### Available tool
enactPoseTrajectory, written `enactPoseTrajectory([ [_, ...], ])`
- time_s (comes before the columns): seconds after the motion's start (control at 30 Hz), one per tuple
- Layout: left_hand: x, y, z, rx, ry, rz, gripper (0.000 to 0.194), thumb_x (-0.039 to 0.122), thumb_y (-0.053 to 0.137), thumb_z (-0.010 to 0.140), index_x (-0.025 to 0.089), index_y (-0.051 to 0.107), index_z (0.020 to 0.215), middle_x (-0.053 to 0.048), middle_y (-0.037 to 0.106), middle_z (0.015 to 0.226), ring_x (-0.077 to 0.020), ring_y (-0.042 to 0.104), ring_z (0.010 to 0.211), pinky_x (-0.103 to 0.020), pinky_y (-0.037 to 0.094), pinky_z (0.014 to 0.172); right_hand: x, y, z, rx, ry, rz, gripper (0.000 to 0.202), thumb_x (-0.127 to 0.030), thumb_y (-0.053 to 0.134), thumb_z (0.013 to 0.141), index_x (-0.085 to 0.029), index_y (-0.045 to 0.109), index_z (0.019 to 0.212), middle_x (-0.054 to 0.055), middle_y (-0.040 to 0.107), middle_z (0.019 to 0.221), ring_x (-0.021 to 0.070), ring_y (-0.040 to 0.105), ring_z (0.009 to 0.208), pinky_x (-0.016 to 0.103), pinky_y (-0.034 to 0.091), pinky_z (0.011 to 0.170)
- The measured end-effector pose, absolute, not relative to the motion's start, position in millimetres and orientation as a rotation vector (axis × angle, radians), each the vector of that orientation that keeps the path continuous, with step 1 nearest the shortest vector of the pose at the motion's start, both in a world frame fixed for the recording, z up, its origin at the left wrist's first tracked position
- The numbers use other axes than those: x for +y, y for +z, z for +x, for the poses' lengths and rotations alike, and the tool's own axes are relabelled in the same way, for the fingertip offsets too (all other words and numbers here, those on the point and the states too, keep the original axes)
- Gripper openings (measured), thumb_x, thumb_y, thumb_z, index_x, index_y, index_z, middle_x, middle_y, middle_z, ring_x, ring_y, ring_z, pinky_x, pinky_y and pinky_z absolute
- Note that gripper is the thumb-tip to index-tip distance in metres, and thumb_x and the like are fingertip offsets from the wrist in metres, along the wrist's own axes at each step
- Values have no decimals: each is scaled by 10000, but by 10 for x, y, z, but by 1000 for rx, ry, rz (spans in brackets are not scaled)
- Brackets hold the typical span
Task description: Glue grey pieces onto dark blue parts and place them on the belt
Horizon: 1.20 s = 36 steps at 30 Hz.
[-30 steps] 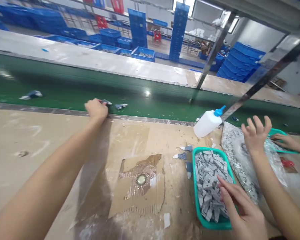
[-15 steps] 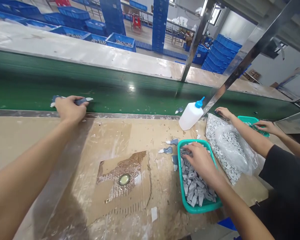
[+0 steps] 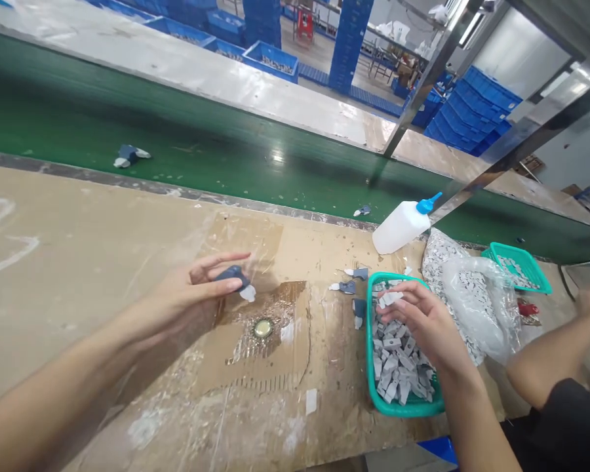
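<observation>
Above the left edge of the cardboard piece, my left hand pinches a dark blue part with a white tip. My right hand is over the near green basket and holds a small light grey piece between its fingertips. Many grey pieces fill that basket. Left of it, several blue-and-white parts lie on the table. A round metal cap sits on the wet brown patch of the cardboard.
A white bottle with a blue nozzle stands behind the basket. To the right are a plastic bag of pieces, another green basket and a person's arm. A green belt with parts runs behind the table.
My left hand has come back from the belt to the cardboard with a blue part, leaving parts on the belt. My right hand has lifted a grey piece. The other person's arms have moved nearer.
</observation>
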State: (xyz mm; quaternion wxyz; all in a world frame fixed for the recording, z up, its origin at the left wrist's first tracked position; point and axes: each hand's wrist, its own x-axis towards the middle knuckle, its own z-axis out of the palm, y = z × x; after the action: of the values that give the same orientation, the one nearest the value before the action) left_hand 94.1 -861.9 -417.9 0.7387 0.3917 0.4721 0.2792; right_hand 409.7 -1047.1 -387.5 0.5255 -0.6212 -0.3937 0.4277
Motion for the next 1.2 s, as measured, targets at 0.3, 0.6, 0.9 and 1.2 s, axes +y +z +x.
enactPoseTrajectory([
  [0.3, -8952, -4258, 977, 833, 510, 698, 426, 234, 976, 489, 166, 708, 814, -87, 778, 814, -200, 750, 775, -257, 587, 767, -10516, -3970, 3271, -849, 1240, -1254, 194, -384, 740, 867, -208, 685, 926, 30, 749, 770, 168, 711, 638, 275, 592, 600],
  [0.6, -8915, -4467, 850, 750, 636, 831, 349, 213, 920, 560, 132, 784, 871, -82, 772, 933, -152, 678, 807, -271, 548, 786, -10305, -4333, 2753, -1090, 1151, -1459, 209, -330, 645, 954, -227, 739, 1109, 8, 745, 707, 130, 690, 566, 226, 579, 563],
  [0.9, -8835, -4491, 782, 673, 759, 740, 197, 134, 852, 646, 119, 761, 820, -39, 739, 795, -106, 636, 713, -254, 510, 765, -10183, -4529, 2626, -1584, 453, -1726, 197, -277, 666, 944, -249, 764, 1112, 52, 750, 996, 162, 712, 880, 290, 594, 780],
  [1.2, -8823, -4517, 715, 629, 726, 912, 172, 219, 821, 733, 141, 775, 878, -39, 759, 926, -142, 679, 837, -263, 521, 799, -10142, -4645, 2497, -1799, 39, -1575, 324, -106, 755, 864, -256, 752, 1151, 19, 763, 889, 116, 679, 716, 238, 570, 646],
])
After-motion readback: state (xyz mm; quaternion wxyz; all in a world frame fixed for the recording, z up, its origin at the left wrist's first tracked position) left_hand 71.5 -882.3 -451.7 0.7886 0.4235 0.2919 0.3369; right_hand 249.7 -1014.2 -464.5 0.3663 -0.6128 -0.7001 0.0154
